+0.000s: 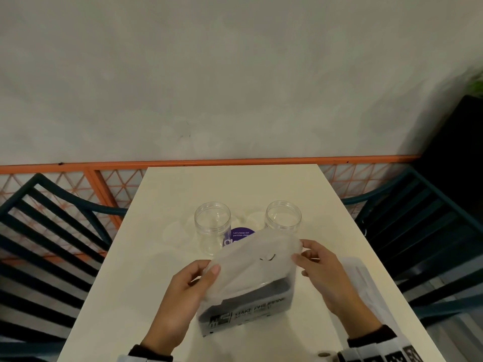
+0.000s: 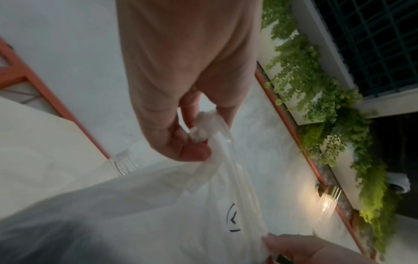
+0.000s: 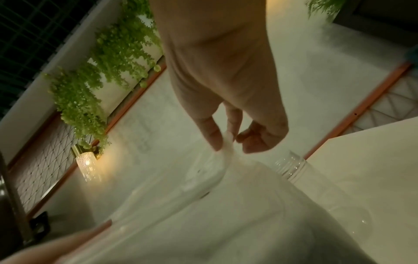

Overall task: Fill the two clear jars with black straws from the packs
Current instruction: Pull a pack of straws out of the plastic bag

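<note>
Two clear jars stood upright and empty on the table (image 1: 136, 257), the left jar (image 1: 212, 226) and right jar (image 1: 283, 216) well apart, mouths open, with a purple sticker (image 1: 239, 235) between them. Nearer the person, a pack (image 1: 248, 283) of black straws (image 1: 261, 293) stood on the table, its frosted top raised and the dark straws showing through its lower half above printed lettering. The left hand (image 1: 193, 286) pinched the pack's top left corner between thumb and fingers; the right hand (image 1: 318, 267) pinched the top right corner, the two hands apart. Only the left wrist view showed the pack's ridged seal strip (image 2: 228, 160) running between both grips; only the wrist views showed hanging green plants (image 3: 90, 85) and a lit wall lamp (image 3: 87, 166). Only the head view showed both jars whole and dark chairs (image 1: 47, 231) at either side.
</note>
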The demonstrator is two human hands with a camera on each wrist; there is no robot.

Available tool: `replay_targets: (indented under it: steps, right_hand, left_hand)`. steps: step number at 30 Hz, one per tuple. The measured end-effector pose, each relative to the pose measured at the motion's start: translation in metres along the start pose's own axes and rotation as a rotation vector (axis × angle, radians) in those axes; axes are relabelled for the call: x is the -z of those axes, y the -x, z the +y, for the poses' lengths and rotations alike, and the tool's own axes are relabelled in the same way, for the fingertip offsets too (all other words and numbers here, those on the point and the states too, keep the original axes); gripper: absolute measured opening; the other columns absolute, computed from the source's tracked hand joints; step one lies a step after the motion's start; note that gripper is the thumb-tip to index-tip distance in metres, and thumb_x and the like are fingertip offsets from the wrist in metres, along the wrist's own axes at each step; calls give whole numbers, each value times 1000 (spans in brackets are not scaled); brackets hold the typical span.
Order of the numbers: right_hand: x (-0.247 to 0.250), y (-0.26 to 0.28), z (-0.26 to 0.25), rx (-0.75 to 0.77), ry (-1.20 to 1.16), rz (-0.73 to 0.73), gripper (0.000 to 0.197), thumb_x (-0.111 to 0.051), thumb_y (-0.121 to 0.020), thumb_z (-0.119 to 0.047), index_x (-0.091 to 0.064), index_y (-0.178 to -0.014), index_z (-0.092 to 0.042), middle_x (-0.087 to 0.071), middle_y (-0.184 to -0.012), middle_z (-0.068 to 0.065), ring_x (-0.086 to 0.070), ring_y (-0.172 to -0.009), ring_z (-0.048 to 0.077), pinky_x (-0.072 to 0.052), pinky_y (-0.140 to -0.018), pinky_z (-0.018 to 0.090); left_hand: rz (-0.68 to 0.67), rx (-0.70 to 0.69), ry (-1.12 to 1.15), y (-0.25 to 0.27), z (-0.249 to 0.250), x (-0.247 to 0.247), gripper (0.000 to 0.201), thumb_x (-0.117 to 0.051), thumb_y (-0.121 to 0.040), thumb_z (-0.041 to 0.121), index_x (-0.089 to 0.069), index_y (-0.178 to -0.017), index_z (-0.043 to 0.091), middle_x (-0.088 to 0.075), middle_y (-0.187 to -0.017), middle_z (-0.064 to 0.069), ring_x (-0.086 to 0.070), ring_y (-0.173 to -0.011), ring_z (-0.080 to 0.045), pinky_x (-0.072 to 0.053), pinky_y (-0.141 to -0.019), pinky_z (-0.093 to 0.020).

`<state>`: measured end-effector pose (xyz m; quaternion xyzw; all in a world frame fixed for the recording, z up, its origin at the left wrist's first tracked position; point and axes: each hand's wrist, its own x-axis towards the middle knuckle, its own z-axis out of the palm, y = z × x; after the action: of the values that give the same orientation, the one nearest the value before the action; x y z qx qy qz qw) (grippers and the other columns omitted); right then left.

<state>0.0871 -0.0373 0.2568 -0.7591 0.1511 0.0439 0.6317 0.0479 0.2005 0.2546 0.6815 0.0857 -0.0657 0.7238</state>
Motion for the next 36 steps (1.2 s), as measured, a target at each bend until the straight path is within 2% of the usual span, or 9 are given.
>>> replay_targets:
  steps: [3, 9, 14, 18, 22, 26, 29, 31, 36]
  right_hand:
    - [-6, -1, 4, 5, 21, 52, 25, -53, -84, 0, -65, -85, -21, -67, -83, 7, -61, -78, 22, -52, -81, 40]
    - [-7, 1, 1, -113, -170, -39, 26, -41, -82, 12, -60, -69, -1, -60, -72, 12, -55, -73, 24, -52, -69, 30]
    - [-6, 13, -6, -127, -312, -226, 27, -37, -84, 13, -61, -75, 3, -63, -78, 18, -60, -71, 24, -55, -64, 25]
    - [-3, 17, -12, -111, -404, -334, 12, -62, -79, 2, -69, -87, -4, -72, -85, 11, -69, -85, 20, -56, -82, 31]
    - [-13, 7, -4, -76, -250, -103, 27, -72, -77, -18, -63, -98, -4, -69, -88, 9, -66, -83, 20, -53, -84, 35]
    - [-19, -4, 3, -64, -213, 12, 17, -59, -86, -7, -60, -102, -4, -68, -87, 8, -62, -77, 19, -52, -74, 28]
    - [-8, -5, 4, -95, -406, -90, 18, -51, -89, 3, -56, -105, -2, -66, -89, 15, -62, -80, 23, -51, -76, 30]
    - [3, -3, 5, -127, -513, -215, 22, -49, -88, 6, -53, -108, -3, -63, -88, 17, -60, -81, 25, -52, -79, 32]
    - [4, 4, 7, -130, -332, -457, 31, -58, -78, -19, -64, -102, 0, -68, -93, 13, -62, -88, 22, -54, -76, 27]
  left_hand:
    - [-41, 52, 226, -1, 1, -2, 26, -61, -73, 22, -69, -89, 3, -72, -90, -12, -65, -81, -20, -51, -74, -32]
    - [-80, 87, 445, -4, -5, 7, 25, -50, -84, 12, -73, -78, 3, -74, -84, -9, -70, -75, -15, -56, -59, -21]
    - [-53, 109, 329, -7, -16, 6, 34, -53, -81, 25, -69, -94, -1, -71, -99, -11, -64, -92, -21, -50, -74, -31]
    - [-34, -9, 59, -2, -15, -3, 33, -50, -82, 39, -66, -71, 13, -64, -73, 5, -57, -75, -9, -41, -72, -24]
    - [-50, -126, -110, 1, -10, -15, 34, -44, -90, 36, -55, -60, 23, -49, -58, 12, -44, -57, -4, -35, -52, -11]
    - [-112, -117, -140, 1, -11, -11, 36, -47, -85, 48, -54, -62, 22, -51, -62, 11, -45, -62, -7, -35, -58, -16]
    - [-15, -33, -25, -4, -17, 1, 34, -49, -87, 38, -65, -77, 10, -66, -81, 0, -58, -75, -14, -44, -70, -22]
    - [155, -33, -63, -9, -20, 12, 21, -52, -89, 26, -69, -84, 15, -64, -97, -7, -59, -90, -22, -43, -80, -29]
    - [251, -70, -112, -12, -10, 15, 12, -61, -85, 15, -71, -79, 20, -73, -76, 0, -63, -75, -18, -48, -67, -25]
